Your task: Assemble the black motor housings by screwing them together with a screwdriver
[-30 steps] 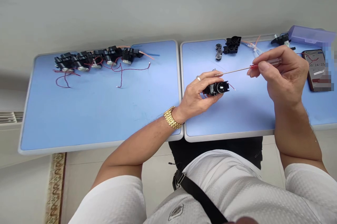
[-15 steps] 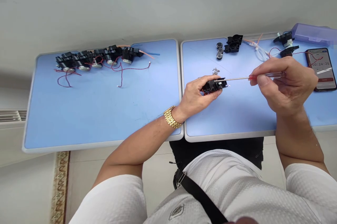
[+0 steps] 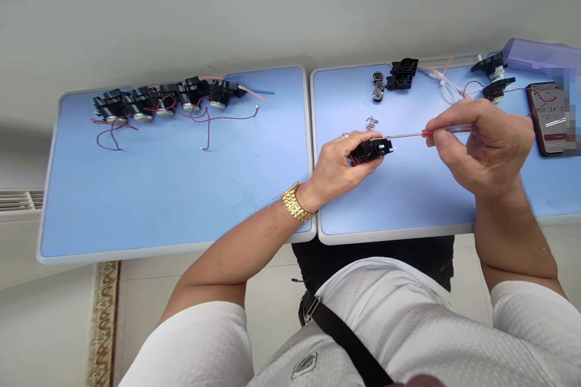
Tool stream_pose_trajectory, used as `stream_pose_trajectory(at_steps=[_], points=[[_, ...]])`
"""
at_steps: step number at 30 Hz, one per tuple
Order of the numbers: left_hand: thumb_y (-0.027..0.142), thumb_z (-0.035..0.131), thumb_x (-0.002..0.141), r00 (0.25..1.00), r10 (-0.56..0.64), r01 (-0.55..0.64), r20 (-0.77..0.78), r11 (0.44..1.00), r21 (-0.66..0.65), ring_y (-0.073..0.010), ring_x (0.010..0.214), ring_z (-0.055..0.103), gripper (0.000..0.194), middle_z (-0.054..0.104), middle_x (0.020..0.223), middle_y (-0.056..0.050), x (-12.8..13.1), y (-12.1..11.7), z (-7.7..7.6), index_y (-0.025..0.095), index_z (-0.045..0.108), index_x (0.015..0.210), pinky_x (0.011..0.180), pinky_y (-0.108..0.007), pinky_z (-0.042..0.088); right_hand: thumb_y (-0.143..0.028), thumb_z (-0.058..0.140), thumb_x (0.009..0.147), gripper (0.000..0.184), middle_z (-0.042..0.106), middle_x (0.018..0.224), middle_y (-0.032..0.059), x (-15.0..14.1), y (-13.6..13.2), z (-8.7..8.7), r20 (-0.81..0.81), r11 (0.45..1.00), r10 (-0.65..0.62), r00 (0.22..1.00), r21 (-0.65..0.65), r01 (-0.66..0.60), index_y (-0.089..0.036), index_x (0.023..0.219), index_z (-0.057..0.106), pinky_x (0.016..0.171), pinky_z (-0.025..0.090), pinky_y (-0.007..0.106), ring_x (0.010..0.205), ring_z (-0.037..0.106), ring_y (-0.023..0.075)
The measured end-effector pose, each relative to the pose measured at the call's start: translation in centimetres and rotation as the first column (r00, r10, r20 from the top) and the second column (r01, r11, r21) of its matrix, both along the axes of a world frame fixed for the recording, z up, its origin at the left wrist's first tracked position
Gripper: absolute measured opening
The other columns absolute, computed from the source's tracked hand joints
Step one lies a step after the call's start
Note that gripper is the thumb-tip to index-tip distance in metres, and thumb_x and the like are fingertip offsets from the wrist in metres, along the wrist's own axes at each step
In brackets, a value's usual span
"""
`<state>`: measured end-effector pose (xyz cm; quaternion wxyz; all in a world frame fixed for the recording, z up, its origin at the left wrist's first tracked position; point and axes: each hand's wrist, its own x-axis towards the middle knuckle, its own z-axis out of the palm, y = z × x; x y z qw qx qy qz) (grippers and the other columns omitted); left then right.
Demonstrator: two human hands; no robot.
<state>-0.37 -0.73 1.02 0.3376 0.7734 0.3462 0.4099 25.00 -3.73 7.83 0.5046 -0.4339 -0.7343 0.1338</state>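
Observation:
My left hand is closed round a small black motor assembly with a white shaft and a bit of red wire, low over the right blue table. In my right hand I grip a screwdriver by its clear and red handle. Its metal shaft points left, and the tip meets the upper edge of the assembly, where the exact contact is too small to make out. Just beyond my left fingers lies a little pile of screws.
Several finished-looking black motor units with red twisted wires line the left table's back. Round motors and black housings sit behind my hands. A phone, cable ties and a purple case lie rightward.
My right hand and the screwdriver have shifted slightly left. The screwdriver tip has moved a little along the assembly's upper edge; my left hand keeps its hold.

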Motion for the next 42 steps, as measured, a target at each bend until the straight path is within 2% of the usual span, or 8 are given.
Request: stream_pose_trajectory(at_steps=[10, 16, 23, 27, 30, 34, 36, 42], points=[[0.028, 0.082, 0.099, 1.000, 0.009, -0.009, -0.027, 1.000, 0.010, -0.0167, 0.088, 0.077, 0.030, 0.086, 0.106, -0.005, -0.1, 0.0, -0.1, 0.023, 0.081, 0.128, 0.085, -0.030, 0.063, -0.027, 0.070, 0.100, 0.025, 0.083, 0.089, -0.0056, 0.1, 0.1, 0.0, 0.010, 1.000, -0.013, 1.000, 0.012, 0.013, -0.046, 0.109, 0.083, 0.063, 0.060, 0.049, 0.068, 0.074, 0.0255], [0.027, 0.083, 0.099, 1.000, 0.000, 0.000, -0.012, 1.000, 0.027, -0.0159, 0.088, 0.077, 0.030, 0.086, 0.105, -0.004, 0.0, 0.0, -0.2, 0.022, 0.081, 0.129, 0.087, -0.030, 0.062, -0.032, 0.071, 0.100, 0.018, 0.083, 0.088, -0.0032, 0.0, 0.0, 0.0, 0.031, 0.999, -0.027, 0.999, -0.022, 0.028, -0.045, 0.105, 0.083, 0.064, 0.063, 0.051, 0.069, 0.075, 0.0268], [0.027, 0.080, 0.100, 0.999, 0.001, 0.000, -0.044, 1.000, 0.009, -0.0174, 0.092, 0.078, 0.029, 0.086, 0.107, -0.004, 0.0, 0.0, -0.2, 0.022, 0.081, 0.129, 0.090, -0.031, 0.063, -0.029, 0.072, 0.100, 0.021, 0.084, 0.089, -0.0040, 0.2, 0.0, 0.4, 0.042, 0.999, 0.009, 0.999, -0.035, -0.007, -0.046, 0.108, 0.082, 0.063, 0.063, 0.053, 0.069, 0.076, 0.0273], [0.028, 0.079, 0.100, 0.998, 0.004, -0.005, -0.070, 1.000, -0.013, -0.0183, 0.094, 0.079, 0.030, 0.086, 0.109, -0.005, 0.0, 0.0, -0.2, 0.022, 0.081, 0.129, 0.091, -0.032, 0.062, -0.028, 0.071, 0.102, 0.022, 0.086, 0.097, -0.0047, 0.5, -0.1, 1.0, 0.065, 0.994, 0.064, 0.996, -0.088, -0.059, -0.045, 0.110, 0.081, 0.067, 0.066, 0.054, 0.077, 0.080, 0.0288], [0.026, 0.079, 0.100, 0.997, -0.003, 0.002, -0.073, 1.000, -0.015, -0.0185, 0.094, 0.079, 0.030, 0.086, 0.109, -0.004, 0.0, 0.1, -0.3, 0.022, 0.080, 0.129, 0.092, -0.033, 0.062, -0.029, 0.072, 0.105, 0.020, 0.086, 0.099, -0.0067, 0.8, -0.1, 1.4, 0.100, 0.991, 0.076, 0.992, -0.115, -0.065, -0.045, 0.112, 0.080, 0.071, 0.068, 0.050, 0.079, 0.082, 0.0267], [0.024, 0.080, 0.099, 0.998, -0.020, 0.020, -0.062, 1.000, -0.005, -0.0188, 0.097, 0.080, 0.030, 0.087, 0.110, -0.005, 0.0, 0.0, -0.4, 0.022, 0.080, 0.129, 0.094, -0.033, 0.063, -0.033, 0.078, 0.106, 0.008, 0.085, 0.088, -0.0074, 1.2, 0.3, 1.2, 0.166, 0.999, 0.029, 0.986, -0.044, -0.022, -0.040, 0.105, 0.080, 0.059, 0.062, 0.040, 0.071, 0.081, 0.0215], [0.023, 0.080, 0.099, 0.998, -0.022, 0.022, -0.056, 1.000, 0.001, -0.0187, 0.098, 0.081, 0.030, 0.087, 0.111, -0.005, 0.0, 0.0, -0.4, 0.022, 0.080, 0.129, 0.095, -0.033, 0.063, -0.036, 0.078, 0.106, 0.008, 0.084, 0.083, -0.0067, 1.2, 0.5, 1.0, 0.180, 1.000, 0.001, 0.984, -0.012, 0.001, -0.038, 0.099, 0.079, 0.055, 0.057, 0.039, 0.066, 0.079, 0.0204], [0.023, 0.080, 0.099, 0.998, -0.018, 0.019, -0.053, 1.000, 0.013, -0.0183, 0.098, 0.081, 0.030, 0.087, 0.111, -0.005, 0.0, 0.0, -0.5, 0.022, 0.081, 0.129, 0.095, -0.032, 0.063, -0.049, 0.076, 0.109, 0.035, 0.072, 0.062, -0.0074, 1.1, 1.1, 0.4, 0.219, 0.995, -0.096, 0.971, 0.059, 0.086, -0.033, 0.078, 0.069, 0.050, 0.047, 0.038, 0.054, 0.068, 0.0167]])
